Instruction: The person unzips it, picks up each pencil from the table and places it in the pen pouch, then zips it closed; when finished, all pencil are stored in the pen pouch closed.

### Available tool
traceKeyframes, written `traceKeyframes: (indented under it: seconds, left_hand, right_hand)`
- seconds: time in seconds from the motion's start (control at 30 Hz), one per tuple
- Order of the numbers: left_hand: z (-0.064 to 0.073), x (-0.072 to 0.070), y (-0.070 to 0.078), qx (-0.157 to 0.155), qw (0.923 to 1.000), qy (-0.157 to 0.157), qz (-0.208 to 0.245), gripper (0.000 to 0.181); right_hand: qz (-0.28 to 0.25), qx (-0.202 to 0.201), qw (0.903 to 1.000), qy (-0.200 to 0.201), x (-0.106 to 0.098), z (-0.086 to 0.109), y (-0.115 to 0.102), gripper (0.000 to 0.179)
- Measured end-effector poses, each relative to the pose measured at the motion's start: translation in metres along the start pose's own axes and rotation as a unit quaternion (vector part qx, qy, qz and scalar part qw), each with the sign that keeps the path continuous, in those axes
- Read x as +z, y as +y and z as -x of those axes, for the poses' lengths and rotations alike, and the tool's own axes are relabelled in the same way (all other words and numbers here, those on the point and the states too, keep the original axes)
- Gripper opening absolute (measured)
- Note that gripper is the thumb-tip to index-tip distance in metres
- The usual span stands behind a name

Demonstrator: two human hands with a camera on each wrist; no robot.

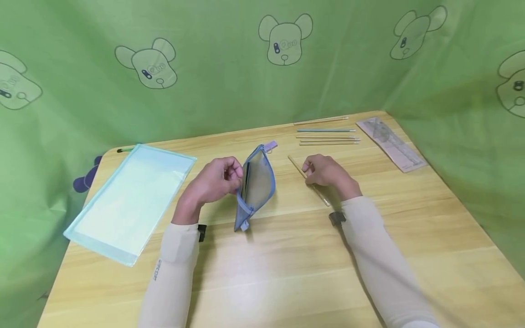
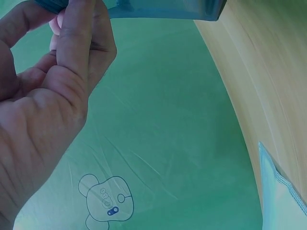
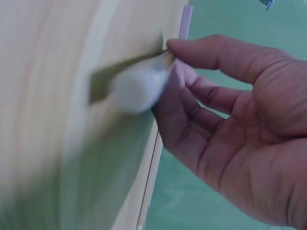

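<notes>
Near the middle of the table, a blue zip pouch (image 1: pixel 266 182) stands tilted with its mouth spread and a few dark, thin items inside. My left hand (image 1: pixel 217 180) pinches the pouch's left rim between thumb and fingers; in the left wrist view only a strip of the pouch (image 2: pixel 163 9) shows at the top. To the right of the pouch, my right hand (image 1: pixel 326 171) pinches a wooden pencil (image 1: pixel 296 165) near its middle, slanting over the table. A blurred, whitish pencil end (image 3: pixel 139 88) points toward the right wrist camera.
Several wooden pencils (image 1: pixel 328 137) and a blue one (image 1: pixel 326 130) lie at the back right. Beyond them is a pinkish packet with clear rulers (image 1: pixel 391 143). A pale blue document sleeve (image 1: pixel 131 200) lies left, a green-handled thing (image 1: pixel 125 150) behind it. Green curtains (image 1: pixel 221 91) surround the table.
</notes>
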State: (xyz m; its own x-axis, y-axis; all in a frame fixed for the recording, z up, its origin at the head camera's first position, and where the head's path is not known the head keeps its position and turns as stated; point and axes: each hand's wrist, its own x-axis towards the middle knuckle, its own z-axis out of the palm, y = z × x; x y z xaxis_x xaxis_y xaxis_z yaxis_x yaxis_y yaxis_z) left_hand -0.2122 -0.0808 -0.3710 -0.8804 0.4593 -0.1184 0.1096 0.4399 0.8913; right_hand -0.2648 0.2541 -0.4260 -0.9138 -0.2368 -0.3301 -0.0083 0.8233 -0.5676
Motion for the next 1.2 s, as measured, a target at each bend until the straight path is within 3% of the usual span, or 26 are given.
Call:
traceKeyframes:
  seconds: [0.17,0.3,0.4,0.6,0.77,0.97,1.2]
  left_hand:
    - [0.0,0.0,-0.001,0.002,1.0,0.007,-0.006,0.016]
    - [-0.002,0.002,0.0,0.004,0.9999,0.009,-0.01,0.017]
    - [-0.004,0.005,0.001,0.004,0.9999,0.009,-0.011,0.016]
    - [-0.008,0.011,0.001,0.007,0.9995,0.017,-0.024,0.015]
    - [-0.011,0.022,0.002,0.028,0.9988,0.011,-0.039,0.012]
    - [-0.015,0.038,0.006,0.06,0.9955,-0.017,-0.071,0.012]
    - [-0.019,0.05,0.008,0.082,0.9936,-0.046,-0.063,0.014]
  right_hand:
    - [-0.087,-0.038,0.9953,-0.022,-0.005,0.001,-0.006,0.034]
    - [-0.196,-0.072,0.9773,-0.036,-0.013,0.009,-0.014,0.041]
    - [-0.249,-0.094,0.9624,-0.053,-0.018,0.018,-0.022,0.044]
    - [-0.287,-0.117,0.9419,-0.13,-0.018,0.027,-0.037,0.046]
    - [-0.271,-0.118,0.9442,-0.145,-0.006,0.024,-0.05,0.042]
    - [-0.292,-0.091,0.945,-0.117,0.01,0.02,-0.064,0.034]
    - [-0.289,-0.078,0.951,-0.076,0.027,0.014,-0.072,0.022]
